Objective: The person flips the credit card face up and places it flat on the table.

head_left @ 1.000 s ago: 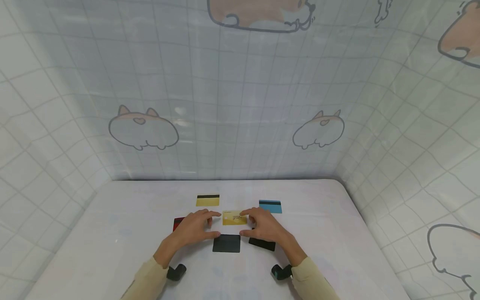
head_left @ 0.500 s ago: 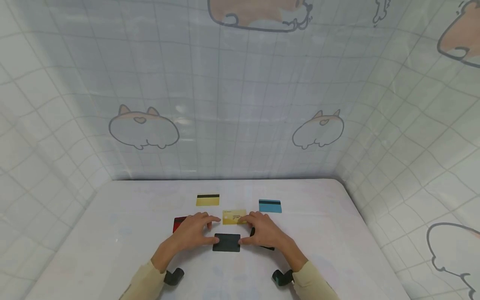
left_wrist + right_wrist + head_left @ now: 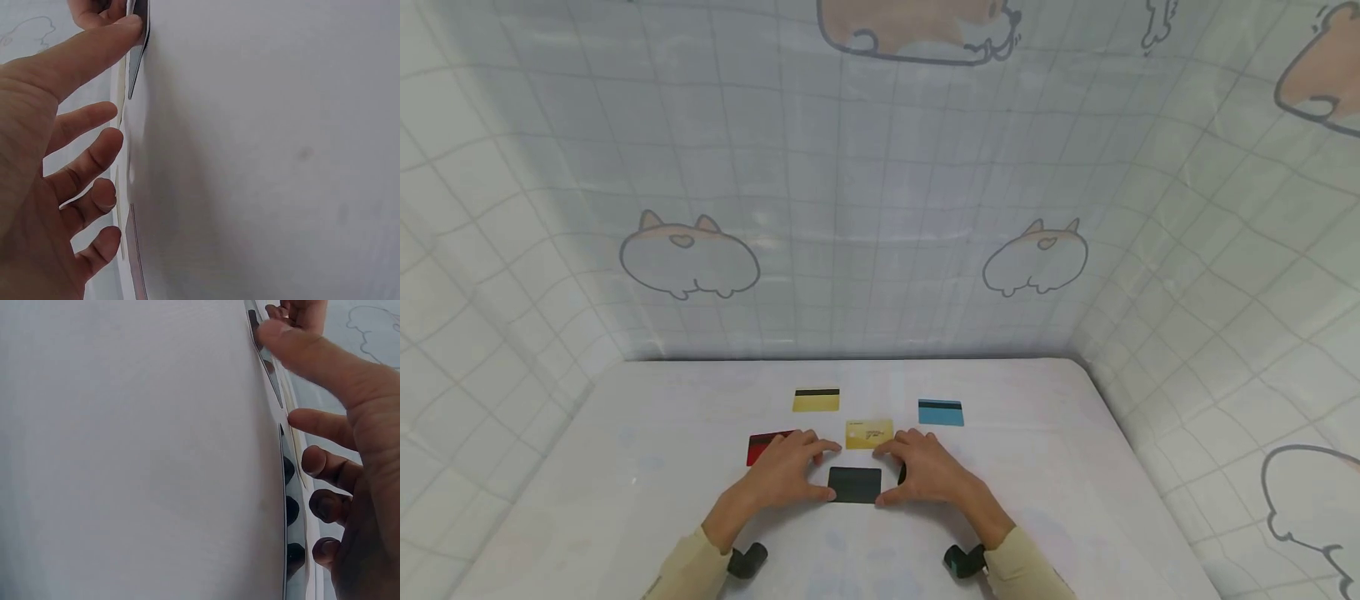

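A dark grey card [image 3: 854, 485] lies on the white table between both hands. My left hand [image 3: 782, 468] has its thumb tip at the card's lower left corner and its index finger stretched toward a gold card [image 3: 868, 432]. At the lower right corner is the thumb of my right hand [image 3: 931, 468], its index finger by the gold card's lower right. Both hands have spread, slightly bent fingers and grip nothing. A red card [image 3: 762, 450] is partly covered by the left hand. Beneath the right hand, a black card [image 3: 902, 474] is mostly hidden; its glossy face [image 3: 295, 528] reflects the fingers.
Farther back lie a yellow card [image 3: 816, 402] with a dark stripe and a blue card [image 3: 940, 413], also striped. A patterned curtain [image 3: 880, 208] rises behind the white table [image 3: 647, 433]. Dark wrist devices [image 3: 747, 561] hang beside both sleeves.
Both thumbs have slid from the dark grey card's upper corners down its sides to the lower corners. The index fingers have drawn back toward me, and the right hand now covers more of the black card.
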A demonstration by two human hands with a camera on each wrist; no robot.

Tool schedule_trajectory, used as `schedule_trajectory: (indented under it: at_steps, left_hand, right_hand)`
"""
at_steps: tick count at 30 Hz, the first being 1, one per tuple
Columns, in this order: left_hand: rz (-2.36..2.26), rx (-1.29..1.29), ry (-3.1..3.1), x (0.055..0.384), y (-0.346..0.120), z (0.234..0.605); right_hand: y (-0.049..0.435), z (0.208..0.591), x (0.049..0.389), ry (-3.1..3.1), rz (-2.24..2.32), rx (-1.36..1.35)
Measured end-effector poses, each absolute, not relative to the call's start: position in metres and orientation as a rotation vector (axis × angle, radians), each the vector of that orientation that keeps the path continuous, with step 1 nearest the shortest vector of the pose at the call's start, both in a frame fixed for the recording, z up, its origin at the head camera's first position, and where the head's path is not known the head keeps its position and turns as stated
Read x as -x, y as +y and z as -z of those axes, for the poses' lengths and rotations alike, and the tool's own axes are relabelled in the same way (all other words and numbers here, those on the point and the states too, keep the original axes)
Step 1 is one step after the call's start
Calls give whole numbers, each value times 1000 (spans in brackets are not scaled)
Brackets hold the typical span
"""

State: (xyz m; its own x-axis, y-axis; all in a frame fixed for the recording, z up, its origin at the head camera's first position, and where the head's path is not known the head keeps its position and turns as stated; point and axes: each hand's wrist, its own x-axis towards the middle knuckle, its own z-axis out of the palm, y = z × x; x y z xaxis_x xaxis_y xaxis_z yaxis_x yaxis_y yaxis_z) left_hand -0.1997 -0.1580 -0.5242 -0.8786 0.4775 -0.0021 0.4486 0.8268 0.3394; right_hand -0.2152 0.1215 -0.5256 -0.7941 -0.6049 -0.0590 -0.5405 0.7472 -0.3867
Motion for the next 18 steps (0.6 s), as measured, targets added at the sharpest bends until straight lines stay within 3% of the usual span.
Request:
schedule_trajectory:
  at_steps: [18]
  left_hand:
    - [-483, -761, 2948, 197, -156, 525]
  right_hand:
    - [117, 531, 216, 2802, 450, 1008]
